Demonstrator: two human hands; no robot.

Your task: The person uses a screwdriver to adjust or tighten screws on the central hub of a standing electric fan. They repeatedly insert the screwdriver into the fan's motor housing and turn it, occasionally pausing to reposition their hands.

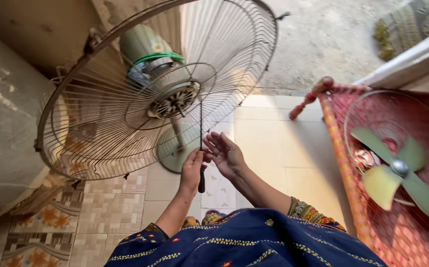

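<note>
Dark blue embroidered cloth [244, 242] fills the bottom of the view, and two bare forearms rise out of it toward a standing fan. Closed around the black handle of a screwdriver [201, 148], the left hand [192, 170] keeps the tool upright, its thin shaft running up to the hub of the fan motor [174, 99]. Just beside it, the right hand [226, 154] is open and holds nothing, its palm turned up and its fingers spread loosely next to the shaft. Only the rear wire guard [150, 94] is on the fan [147, 47], which tilts toward the camera on its round green base [167, 151], standing on the tiled floor [269, 143]. At right, well apart from the hands, a green three-blade propeller [397, 170] lies on a second wire guard [373, 113] on a red woven cot [412, 232].
</note>
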